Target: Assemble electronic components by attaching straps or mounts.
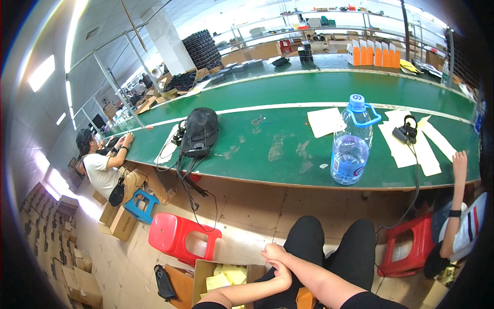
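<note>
My right hand (pixel 274 251) rests above my lap with its fingers curled in, and nothing shows in it. My left hand (pixel 280 269) lies against my right wrist, its fingers bent round it. Both forearms cross over my dark trousers (pixel 352 252). Close by on the left stands an open carton (pixel 201 280) with yellow paper sheets (pixel 226 278) inside. On the green table (pixel 247 165) ahead are a large water bottle (pixel 351 149) with a blue cap and handle, and a black mesh cap (pixel 201 126) with a device and cables attached.
A red stool (pixel 177 237) stands to the left, a blue stool (pixel 141 206) beyond it. A seated person (pixel 105 162) works at the table's far left. Another person's arm (pixel 455 206) reaches the table at right, near papers and a black head-strap device (pixel 405 131). Cables hang off the edge.
</note>
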Demonstrator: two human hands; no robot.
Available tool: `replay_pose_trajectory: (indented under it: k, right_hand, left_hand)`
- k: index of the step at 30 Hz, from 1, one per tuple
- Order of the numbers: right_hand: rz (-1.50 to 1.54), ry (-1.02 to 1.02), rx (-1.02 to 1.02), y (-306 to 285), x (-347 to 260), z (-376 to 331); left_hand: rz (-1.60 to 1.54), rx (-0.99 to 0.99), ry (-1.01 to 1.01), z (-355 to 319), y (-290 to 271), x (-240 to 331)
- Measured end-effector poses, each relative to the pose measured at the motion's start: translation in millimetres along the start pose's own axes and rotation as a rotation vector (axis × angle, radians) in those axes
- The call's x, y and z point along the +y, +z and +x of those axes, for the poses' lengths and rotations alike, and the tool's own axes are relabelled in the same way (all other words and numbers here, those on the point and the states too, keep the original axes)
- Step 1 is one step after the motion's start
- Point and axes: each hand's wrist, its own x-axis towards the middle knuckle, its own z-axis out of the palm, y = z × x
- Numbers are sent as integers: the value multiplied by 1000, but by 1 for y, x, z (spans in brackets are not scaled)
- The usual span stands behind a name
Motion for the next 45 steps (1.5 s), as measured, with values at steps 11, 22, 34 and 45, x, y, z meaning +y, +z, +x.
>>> replay_pose_trajectory:
  k: [11,22,34,45]
  right_hand:
    - [38,-17,-2,9,16,12]
    - [52,-50,33,13,26,15]
    - [21,29,55,9,15,11]
    - [154,76,25,21,27,22]
  left_hand:
    - [68,-25,-16,0,-2,-2]
    - [-53,-56,67,7,-7,-2]
    - [4,-18,-10,22,8,20]
    - [84,-175,-23,25,4,15]
